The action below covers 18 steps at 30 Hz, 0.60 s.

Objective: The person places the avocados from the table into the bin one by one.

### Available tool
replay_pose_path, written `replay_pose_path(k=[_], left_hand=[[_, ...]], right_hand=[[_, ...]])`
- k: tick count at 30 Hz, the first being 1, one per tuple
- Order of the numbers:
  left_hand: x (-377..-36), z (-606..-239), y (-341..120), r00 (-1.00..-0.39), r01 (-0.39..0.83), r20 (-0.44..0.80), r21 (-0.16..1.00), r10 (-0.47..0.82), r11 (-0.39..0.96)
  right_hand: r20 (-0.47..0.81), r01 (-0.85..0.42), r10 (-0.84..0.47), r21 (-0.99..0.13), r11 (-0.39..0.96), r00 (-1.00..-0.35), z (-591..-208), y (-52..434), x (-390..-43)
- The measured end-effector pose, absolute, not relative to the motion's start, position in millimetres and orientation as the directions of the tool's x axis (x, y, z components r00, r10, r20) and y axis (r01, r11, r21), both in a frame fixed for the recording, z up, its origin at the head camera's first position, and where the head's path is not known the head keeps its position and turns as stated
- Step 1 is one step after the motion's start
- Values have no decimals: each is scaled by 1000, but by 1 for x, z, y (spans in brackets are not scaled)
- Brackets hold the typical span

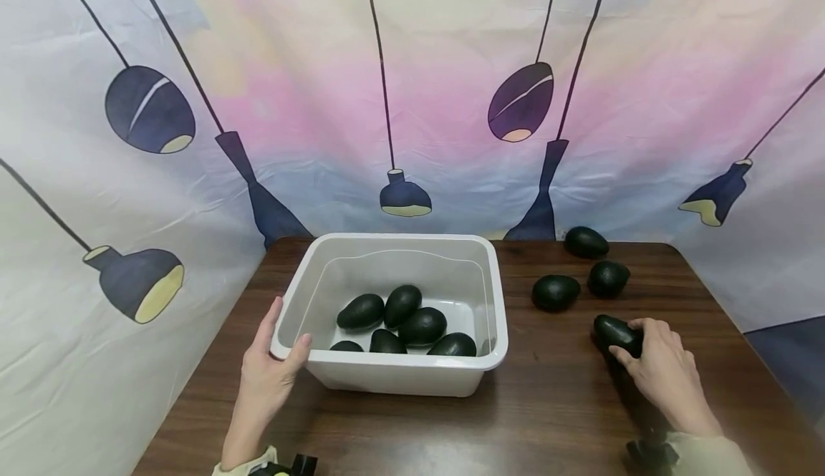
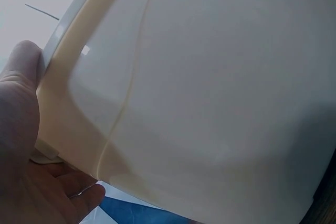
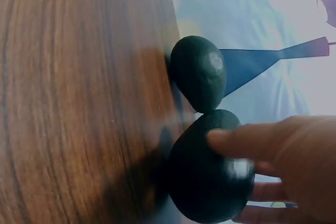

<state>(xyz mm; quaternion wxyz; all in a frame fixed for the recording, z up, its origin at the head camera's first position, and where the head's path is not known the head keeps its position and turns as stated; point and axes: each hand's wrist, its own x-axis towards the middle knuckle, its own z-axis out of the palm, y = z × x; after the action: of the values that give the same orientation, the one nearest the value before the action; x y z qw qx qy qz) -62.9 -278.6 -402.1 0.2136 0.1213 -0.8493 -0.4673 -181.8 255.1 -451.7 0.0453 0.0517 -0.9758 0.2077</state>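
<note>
My left hand (image 1: 267, 379) grips the near left corner of a white plastic tub (image 1: 399, 381). In the left wrist view the thumb lies against the tub's rim and the other fingers sit behind its wall. Inside the tub lie several dark green avocados (image 1: 422, 326). On the right side, my right hand (image 1: 667, 372) holds an avocado (image 1: 616, 334) between thumb and fingers. The right wrist view shows this held avocado (image 3: 210, 174) close up, with another avocado (image 3: 198, 72) beyond it.
Three more avocados lie at the back right of the brown wooden table (image 1: 548, 419): one in front (image 1: 556, 293), one beside it (image 1: 608, 278) and one near the far edge (image 1: 586, 243). A printed cloth (image 1: 451, 104) hangs behind the table.
</note>
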Motion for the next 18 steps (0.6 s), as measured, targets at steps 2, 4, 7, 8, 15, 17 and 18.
replay_pose_path(k=[2,4,7,8,15,17,18], left_hand=[[-63,-402,-279,-878,-3,254,845,-407,535],[-63,-402,-279,-876,-2,258,844,-408,537],[-63,-401,-278,-873,5,267,842,-408,540],[-63,-401,-278,-872,9,271,842,-408,539],[-62,-403,-279,-879,9,263,843,-398,538],[-62,-403,-279,-877,8,266,841,-400,541],[-62,-403,-279,-876,9,268,840,-401,542]], right_hand=[[119,-112,-70,-399,910,-990,-452,254,-183],[101,-103,-68,-395,913,-993,-453,254,-183],[51,-80,-65,-403,912,-997,-453,255,-184],[35,-73,-64,-403,912,-997,-453,256,-185],[-70,31,0,-432,901,-998,-437,268,-186],[-62,54,28,-474,879,-998,-427,270,-185],[-39,52,38,-500,865,-999,-421,269,-185]])
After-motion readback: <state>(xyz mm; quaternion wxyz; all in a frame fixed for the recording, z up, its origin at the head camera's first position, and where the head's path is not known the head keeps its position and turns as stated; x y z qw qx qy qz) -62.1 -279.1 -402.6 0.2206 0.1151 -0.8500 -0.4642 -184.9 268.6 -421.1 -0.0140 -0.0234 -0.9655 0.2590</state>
